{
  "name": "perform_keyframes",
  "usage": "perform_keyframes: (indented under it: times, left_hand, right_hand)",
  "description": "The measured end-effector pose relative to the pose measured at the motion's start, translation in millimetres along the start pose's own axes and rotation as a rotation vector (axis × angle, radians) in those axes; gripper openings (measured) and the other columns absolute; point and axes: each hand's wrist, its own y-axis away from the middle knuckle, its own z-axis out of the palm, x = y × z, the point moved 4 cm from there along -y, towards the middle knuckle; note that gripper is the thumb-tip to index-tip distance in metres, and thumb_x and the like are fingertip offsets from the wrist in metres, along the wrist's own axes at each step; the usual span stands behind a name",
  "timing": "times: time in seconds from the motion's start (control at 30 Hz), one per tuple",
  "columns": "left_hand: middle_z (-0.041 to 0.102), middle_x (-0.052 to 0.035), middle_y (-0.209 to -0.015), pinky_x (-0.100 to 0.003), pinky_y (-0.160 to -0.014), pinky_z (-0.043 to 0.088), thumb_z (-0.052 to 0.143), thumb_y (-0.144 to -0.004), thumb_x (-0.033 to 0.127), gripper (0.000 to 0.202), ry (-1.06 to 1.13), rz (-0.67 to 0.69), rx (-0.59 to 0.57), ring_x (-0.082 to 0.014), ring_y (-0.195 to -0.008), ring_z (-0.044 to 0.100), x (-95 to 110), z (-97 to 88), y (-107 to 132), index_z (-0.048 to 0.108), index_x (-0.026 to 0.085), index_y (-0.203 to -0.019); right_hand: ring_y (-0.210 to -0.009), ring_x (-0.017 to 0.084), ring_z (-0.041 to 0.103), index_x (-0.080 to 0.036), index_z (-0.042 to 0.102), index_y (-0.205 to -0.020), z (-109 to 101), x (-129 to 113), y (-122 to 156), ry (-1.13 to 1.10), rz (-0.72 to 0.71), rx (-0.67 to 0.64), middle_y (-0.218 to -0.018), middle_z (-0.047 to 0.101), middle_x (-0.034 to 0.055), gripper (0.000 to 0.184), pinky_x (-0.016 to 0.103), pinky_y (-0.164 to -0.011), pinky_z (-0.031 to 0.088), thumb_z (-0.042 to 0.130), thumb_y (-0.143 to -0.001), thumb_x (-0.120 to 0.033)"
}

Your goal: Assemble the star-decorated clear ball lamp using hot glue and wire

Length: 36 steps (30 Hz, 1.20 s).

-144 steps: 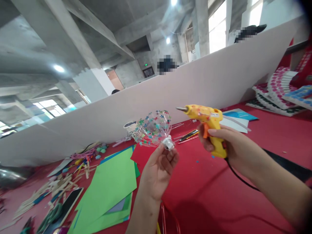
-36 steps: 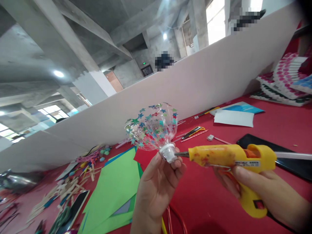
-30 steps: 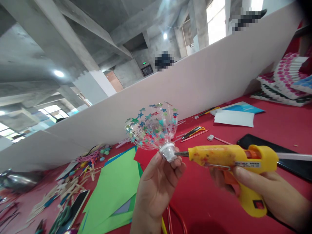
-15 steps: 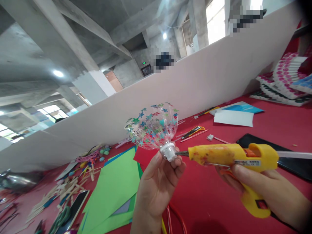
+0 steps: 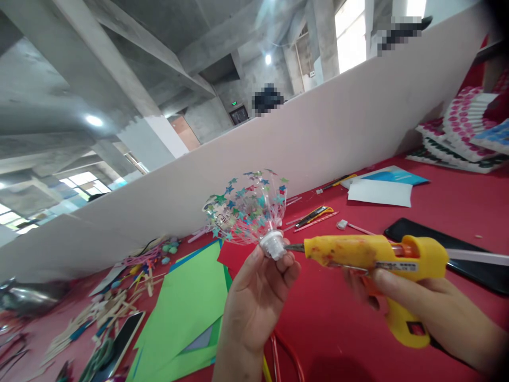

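Note:
My left hand (image 5: 258, 294) is closed around the white neck of a clear plastic bottle top (image 5: 248, 209) covered in coloured stars, holding it up above the red table (image 5: 437, 207). My right hand (image 5: 429, 310) grips a yellow glue gun (image 5: 377, 260) with a finger at the orange trigger. The gun's metal nozzle touches the white neck beside my left fingers. A glue stick pokes out of the gun's back toward the right.
Green and blue paper sheets (image 5: 186, 307) lie at the lower left, with wooden sticks and craft bits (image 5: 107, 307) beyond them. A black phone (image 5: 469, 254), white paper (image 5: 379, 193) and pens (image 5: 314, 216) lie to the right. A white partition (image 5: 318, 138) borders the table's far side.
Since the oldest frame my right hand has swung the glue gun down and brought its nozzle to the bottle neck. Over the last second both hands have barely shifted.

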Motion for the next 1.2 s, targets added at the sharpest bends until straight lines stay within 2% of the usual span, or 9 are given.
perform_keyframes:
  times: [0.13, 0.27, 0.37, 0.5, 0.73, 0.87, 1.07, 1.2]
  left_hand:
    - [0.074, -0.01, -0.079, -0.029, -0.076, 0.056, 0.07, -0.073, 0.013, 0.018, 0.004, -0.008, -0.01, -0.0162, -0.07, 0.068, -0.1, -0.7, 0.7, 0.071, 0.01, -0.09]
    - [0.074, -0.0083, -0.082, -0.028, -0.077, 0.056, 0.063, -0.079, 0.015, 0.012, -0.02, -0.007, -0.03, -0.0152, -0.072, 0.069, 0.1, -0.2, 0.5, 0.071, 0.012, -0.088]
    - [0.074, -0.0086, -0.083, -0.027, -0.077, 0.056, 0.063, -0.079, 0.015, 0.012, -0.032, -0.004, -0.046, -0.0144, -0.071, 0.069, 0.3, 0.7, -0.1, 0.071, 0.012, -0.088]
    - [0.074, -0.0097, -0.083, -0.027, -0.077, 0.056, 0.067, -0.076, 0.014, 0.016, -0.013, -0.007, -0.048, -0.0148, -0.071, 0.069, 0.4, 1.5, -0.2, 0.071, 0.011, -0.091]
    - [0.074, -0.01, -0.083, -0.026, -0.076, 0.056, 0.067, -0.076, 0.015, 0.016, -0.023, 0.001, -0.034, -0.0138, -0.069, 0.068, 1.1, 2.1, 0.4, 0.071, 0.01, -0.09]
    - [0.074, -0.0106, -0.083, -0.026, -0.076, 0.056, 0.069, -0.074, 0.015, 0.015, -0.041, 0.007, -0.022, -0.0146, -0.069, 0.069, 0.7, 0.4, -0.4, 0.072, 0.01, -0.088]
    - [0.075, -0.0108, -0.084, -0.027, -0.075, 0.057, 0.073, -0.07, 0.015, 0.019, -0.042, 0.011, -0.009, -0.0154, -0.069, 0.069, 0.9, -0.4, -0.6, 0.072, 0.009, -0.088]
    - [0.075, -0.0112, -0.084, -0.027, -0.076, 0.057, 0.072, -0.072, 0.015, 0.018, -0.035, 0.006, -0.019, -0.0153, -0.069, 0.069, 0.3, 0.9, -0.1, 0.072, 0.01, -0.089]
  right_hand:
    - [-0.058, 0.017, 0.045, -0.02, 0.054, -0.057, 2.8, -1.1, 2.1, -0.037, 0.005, 0.034, -0.059, 0.051, 0.0006, 0.05, 0.031, -0.055, 0.037, 0.059, -0.063, -0.069]
    - [-0.057, 0.015, 0.038, -0.021, 0.056, -0.062, 4.4, -0.7, 5.0, -0.122, 0.045, 0.102, -0.058, 0.046, -0.0017, 0.046, 0.029, -0.052, 0.034, 0.065, -0.059, -0.066]
    - [-0.052, 0.013, 0.035, -0.02, 0.053, -0.06, 2.1, 6.3, 1.3, -0.122, 0.044, 0.048, -0.053, 0.043, -0.003, 0.049, 0.027, -0.049, 0.032, 0.063, -0.06, -0.068]
    - [-0.049, 0.012, 0.037, -0.02, 0.047, -0.057, 1.3, 15.7, -4.1, -0.108, 0.028, -0.104, -0.052, 0.044, -0.0031, 0.05, 0.027, -0.047, 0.034, 0.062, -0.063, -0.068]
    - [-0.051, 0.01, 0.036, -0.02, 0.047, -0.057, 5.4, 3.7, 2.9, -0.151, -0.022, 0.02, -0.054, 0.044, -0.0035, 0.041, 0.025, -0.048, 0.034, 0.065, -0.067, -0.056]
    - [-0.051, 0.011, 0.038, -0.019, 0.049, -0.056, 5.1, -1.9, 4.6, -0.135, -0.016, 0.046, -0.053, 0.046, -0.0034, 0.044, 0.025, -0.049, 0.035, 0.067, -0.065, -0.058]
    - [-0.051, 0.01, 0.036, -0.02, 0.047, -0.057, 5.0, -2.4, 4.4, -0.106, 0.002, 0.006, -0.053, 0.044, -0.004, 0.044, 0.025, -0.049, 0.032, 0.064, -0.066, -0.06]
    - [-0.052, 0.009, 0.034, -0.019, 0.048, -0.057, 7.2, 0.4, 4.9, -0.164, -0.015, 0.004, -0.054, 0.044, -0.0045, 0.045, 0.024, -0.05, 0.032, 0.067, -0.065, -0.058]
